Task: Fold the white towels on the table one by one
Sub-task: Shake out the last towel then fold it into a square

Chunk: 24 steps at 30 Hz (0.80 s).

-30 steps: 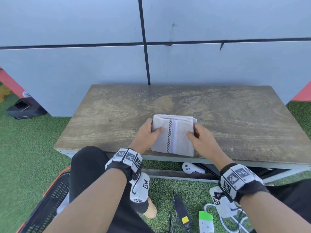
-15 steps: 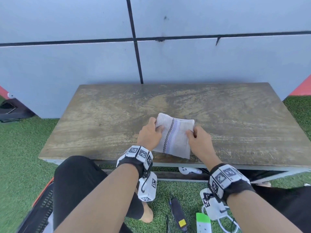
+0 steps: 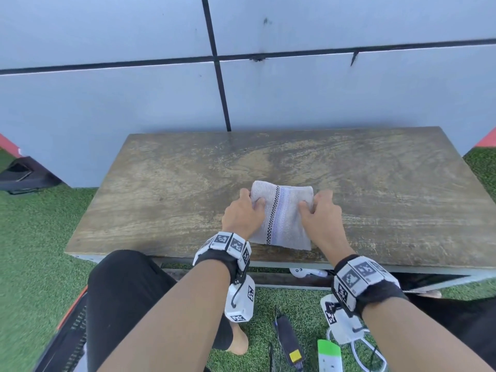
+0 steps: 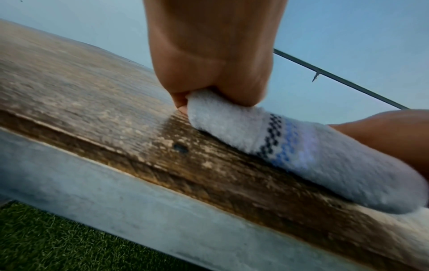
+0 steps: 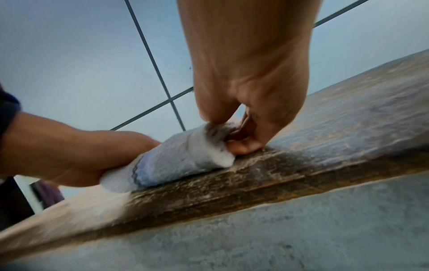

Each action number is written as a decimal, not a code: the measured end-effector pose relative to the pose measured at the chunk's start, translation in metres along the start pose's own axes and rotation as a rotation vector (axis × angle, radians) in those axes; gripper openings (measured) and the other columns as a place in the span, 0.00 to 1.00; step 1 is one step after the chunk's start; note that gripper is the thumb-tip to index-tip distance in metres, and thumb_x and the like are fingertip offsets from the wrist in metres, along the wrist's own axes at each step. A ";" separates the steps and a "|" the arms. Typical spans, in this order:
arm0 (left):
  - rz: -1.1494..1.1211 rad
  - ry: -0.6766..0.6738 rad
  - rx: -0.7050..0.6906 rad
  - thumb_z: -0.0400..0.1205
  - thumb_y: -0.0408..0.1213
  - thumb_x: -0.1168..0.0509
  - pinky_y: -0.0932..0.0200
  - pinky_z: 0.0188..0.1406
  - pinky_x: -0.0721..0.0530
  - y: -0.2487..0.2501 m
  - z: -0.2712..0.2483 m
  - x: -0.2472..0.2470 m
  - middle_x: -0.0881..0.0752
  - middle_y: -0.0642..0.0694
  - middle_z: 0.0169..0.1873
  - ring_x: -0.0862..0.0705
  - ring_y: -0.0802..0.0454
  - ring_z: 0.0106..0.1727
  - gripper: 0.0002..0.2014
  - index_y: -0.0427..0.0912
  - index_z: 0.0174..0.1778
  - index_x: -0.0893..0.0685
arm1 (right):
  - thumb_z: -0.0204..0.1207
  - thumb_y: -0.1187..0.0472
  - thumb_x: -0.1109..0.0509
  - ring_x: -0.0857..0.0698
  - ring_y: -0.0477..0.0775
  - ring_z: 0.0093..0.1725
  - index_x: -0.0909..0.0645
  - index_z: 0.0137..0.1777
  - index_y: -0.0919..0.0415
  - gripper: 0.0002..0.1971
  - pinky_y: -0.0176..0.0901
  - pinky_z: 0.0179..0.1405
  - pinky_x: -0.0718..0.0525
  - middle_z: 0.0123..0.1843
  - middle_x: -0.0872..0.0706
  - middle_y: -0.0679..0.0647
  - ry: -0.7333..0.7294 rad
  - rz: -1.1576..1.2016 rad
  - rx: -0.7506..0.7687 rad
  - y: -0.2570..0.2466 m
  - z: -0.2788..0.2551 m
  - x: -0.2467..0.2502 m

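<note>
A small folded white towel (image 3: 281, 213) with a black checkered line and a pale blue stripe lies near the front edge of the wooden table (image 3: 161, 183). My left hand (image 3: 243, 213) grips its left edge, thumb on top and fingers curled under. My right hand (image 3: 320, 213) pinches the right edge the same way. The left wrist view shows the towel (image 4: 232, 126) squeezed in my left hand (image 4: 209, 88). In the right wrist view, my right hand (image 5: 234, 132) pinches the towel (image 5: 185, 154) against the tabletop.
A grey panelled wall (image 3: 241, 89) stands behind the table. Green artificial grass (image 3: 32, 251) surrounds it. Below the front edge lie cables, a power strip (image 3: 330, 355) and a white controller (image 3: 306, 272). A black case (image 3: 21, 175) sits far left.
Both hands slid the folded towel slightly away from the table's front edge and squared it; their grip on its side edges tightened. The head view shifted.
</note>
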<state>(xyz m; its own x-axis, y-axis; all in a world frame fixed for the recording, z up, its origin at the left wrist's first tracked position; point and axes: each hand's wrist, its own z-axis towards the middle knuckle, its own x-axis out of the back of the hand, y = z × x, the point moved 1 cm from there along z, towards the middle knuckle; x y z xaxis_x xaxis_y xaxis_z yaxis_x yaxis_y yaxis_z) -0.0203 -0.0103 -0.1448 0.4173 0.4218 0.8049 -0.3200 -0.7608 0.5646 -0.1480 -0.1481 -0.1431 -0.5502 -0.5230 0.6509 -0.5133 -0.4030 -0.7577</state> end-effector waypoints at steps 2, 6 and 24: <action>-0.120 -0.074 0.021 0.85 0.53 0.42 0.47 0.44 0.20 -0.003 -0.001 0.006 0.16 0.45 0.42 0.17 0.43 0.43 0.16 0.44 0.58 0.29 | 0.82 0.56 0.33 0.20 0.57 0.45 0.33 0.59 0.61 0.15 0.48 0.38 0.21 0.51 0.22 0.57 0.085 -0.126 0.153 -0.004 -0.002 0.000; -0.207 -0.204 -0.017 0.82 0.43 0.35 0.53 0.36 0.22 -0.004 -0.006 0.016 0.18 0.47 0.46 0.19 0.53 0.40 0.18 0.42 0.64 0.31 | 0.84 0.54 0.38 0.33 0.62 0.77 0.38 0.81 0.58 0.28 0.60 0.76 0.31 0.78 0.30 0.59 -0.056 -0.307 0.326 0.003 0.004 0.001; 0.319 0.007 -0.547 0.77 0.73 0.42 0.40 0.87 0.55 -0.013 -0.042 -0.015 0.43 0.53 0.87 0.53 0.52 0.89 0.39 0.58 0.83 0.33 | 0.84 0.55 0.39 0.17 0.56 0.51 0.21 0.54 0.51 0.06 0.55 0.59 0.23 0.47 0.14 0.49 -0.169 -0.284 0.234 0.011 -0.003 0.010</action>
<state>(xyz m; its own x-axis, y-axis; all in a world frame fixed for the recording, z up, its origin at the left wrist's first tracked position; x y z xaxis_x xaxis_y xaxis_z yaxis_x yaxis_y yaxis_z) -0.0577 0.0140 -0.1565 0.2245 0.2209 0.9491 -0.8169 -0.4883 0.3069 -0.1613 -0.1558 -0.1449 -0.2824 -0.4745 0.8337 -0.4548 -0.6990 -0.5519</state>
